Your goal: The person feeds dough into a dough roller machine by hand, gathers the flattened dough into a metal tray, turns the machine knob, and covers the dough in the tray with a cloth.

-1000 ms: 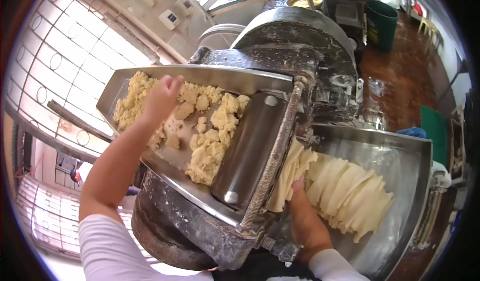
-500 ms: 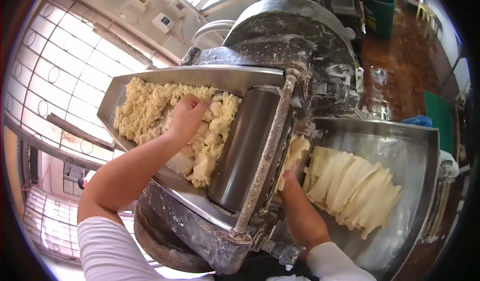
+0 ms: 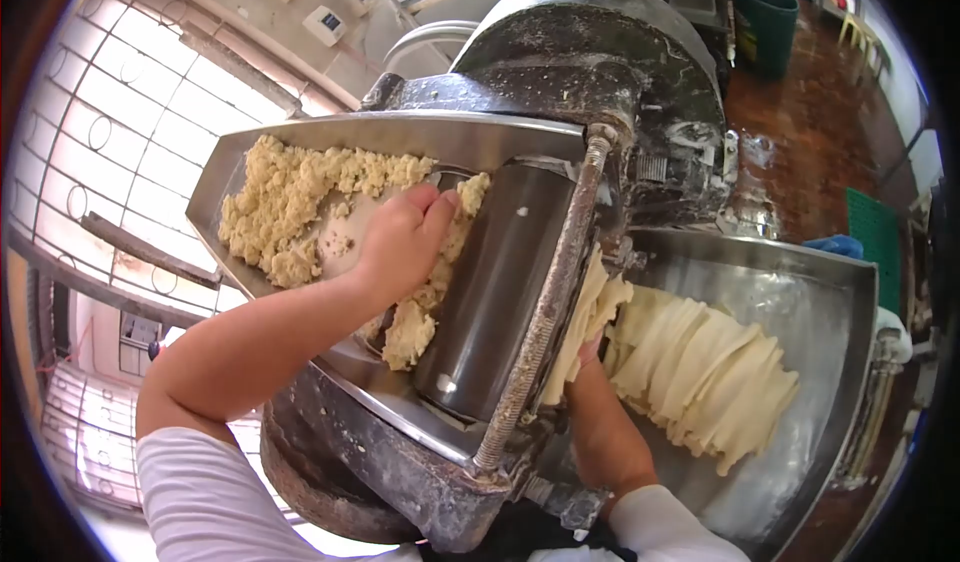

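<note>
Your right hand (image 3: pixel 592 350) is resting against the hanging dough sheet (image 3: pixel 588 312), just right of the roller (image 3: pixel 500 282); its fingers are partly hiding, so you cannot tell how tightly they are closing on it. The sheet is now showing more of its length than it was 0.5 s ago.

Your left hand (image 3: pixel 405 242) is pressing in just left of the roller, its fingers curling closed; whether they are gripping any dough, you cannot tell. It is sitting closer to the roller than before, and the crumbly dough (image 3: pixel 285 202) beside the roller is thinning to a narrow band, with more bare metal showing behind it. That is likely meaning dough is going in at the roller while the sheet is coming out. A larger heap is lying farther left of the roller, inside the metal hopper (image 3: pixel 500 142).

Well right of the roller, the folded dough (image 3: pixel 700 372) is lying in overlapping pleats in the metal tray (image 3: pixel 825 312). Beyond the roller, a dark round housing (image 3: pixel 600 47) is standing.
</note>
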